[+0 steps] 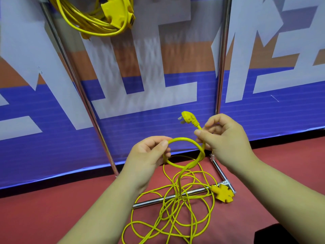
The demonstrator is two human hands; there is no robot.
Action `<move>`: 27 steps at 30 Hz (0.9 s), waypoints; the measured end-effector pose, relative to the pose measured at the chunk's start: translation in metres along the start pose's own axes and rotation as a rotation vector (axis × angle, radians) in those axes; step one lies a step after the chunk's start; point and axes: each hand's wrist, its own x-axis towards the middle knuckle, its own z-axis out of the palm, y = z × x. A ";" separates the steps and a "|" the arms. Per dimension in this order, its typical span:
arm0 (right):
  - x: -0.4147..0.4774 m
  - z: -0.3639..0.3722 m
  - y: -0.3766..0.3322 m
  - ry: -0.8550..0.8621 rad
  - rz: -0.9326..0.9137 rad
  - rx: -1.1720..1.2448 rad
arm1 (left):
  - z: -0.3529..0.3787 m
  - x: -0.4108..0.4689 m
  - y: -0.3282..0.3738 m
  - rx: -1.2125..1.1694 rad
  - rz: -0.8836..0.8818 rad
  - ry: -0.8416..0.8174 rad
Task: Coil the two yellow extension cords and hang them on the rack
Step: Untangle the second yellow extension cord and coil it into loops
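So, loop one on the second cord
Our left hand and right hand both pinch it; we reckon the slack heaped across the rack's front bar could snag or knot.

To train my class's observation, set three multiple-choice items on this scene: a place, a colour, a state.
1. Where is the coiled extension cord? A) on a table B) hanging high on the rack C) in a box
2. What colour is the floor? A) red B) green C) grey
3. What is the right hand doing? A) hanging empty B) holding scissors C) pinching the loose cord below its plug
Answers: B, it dangles beside a steel rack tube; A, red shows around the tangle; C, thumb and fingertips close on the cord.
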 end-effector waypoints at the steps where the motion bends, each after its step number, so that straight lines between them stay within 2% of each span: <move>1: 0.000 0.000 0.001 -0.001 0.011 -0.013 | 0.000 -0.002 0.001 0.052 0.026 -0.020; 7: 0.001 0.002 0.003 -0.080 0.104 -0.028 | -0.006 -0.007 0.009 0.395 0.226 -0.063; 11: 0.002 0.002 0.007 -0.182 0.178 -0.008 | -0.006 -0.010 0.009 0.492 0.281 -0.033; 14: 0.000 0.004 0.011 -0.296 0.221 -0.044 | -0.007 -0.008 0.006 0.512 0.314 0.043; 17: -0.003 0.006 0.009 -0.340 0.235 -0.046 | -0.005 -0.008 0.007 0.493 0.335 0.098; 21: -0.007 0.009 0.011 -0.349 0.161 -0.179 | -0.003 -0.008 0.007 0.430 0.333 0.138; 27: -0.004 0.013 0.012 -0.302 0.045 -0.295 | -0.005 -0.009 0.007 0.427 0.327 0.103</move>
